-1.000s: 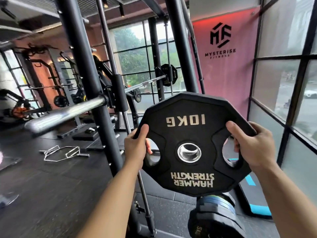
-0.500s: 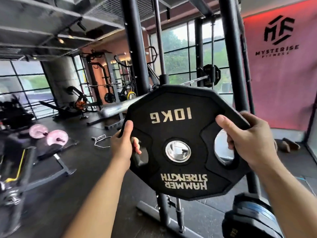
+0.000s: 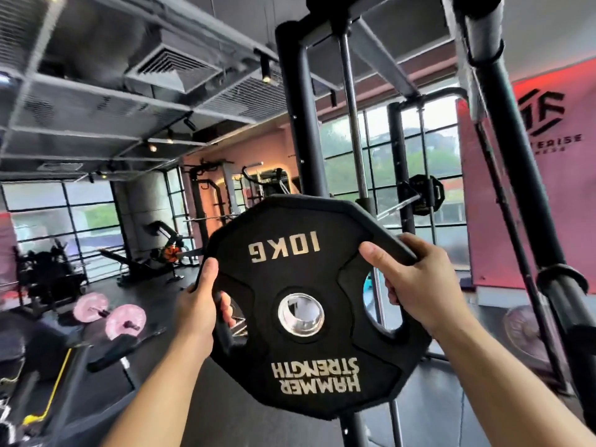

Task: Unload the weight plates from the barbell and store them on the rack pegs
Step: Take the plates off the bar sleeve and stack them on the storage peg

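Holding a black plate (image 3: 300,272) upright in mid-air, a person faces a gym rack. The left grip (image 3: 201,312) curls round the plate's left edge, with fingers through a handle slot. The right grip (image 3: 422,282) wraps the upper right edge, thumb across the face and fingers through the other slot. White lettering reads upside down: 10KG at the top, HAMMER STRENGTH at the bottom. The steel-ringed centre hole is open, and the plate touches nothing but the hands. Just behind it rises a black rack post (image 3: 295,124), with a thin steel rod (image 3: 354,140) beside it. A thicker post (image 3: 516,188) stands at the right, near the right forearm. Between those posts, farther back, another black plate (image 3: 425,193) sits on a bar. To the left, the dark floor (image 3: 225,414) spreads wide, with two pink discs (image 3: 125,321) well apart from the held plate.
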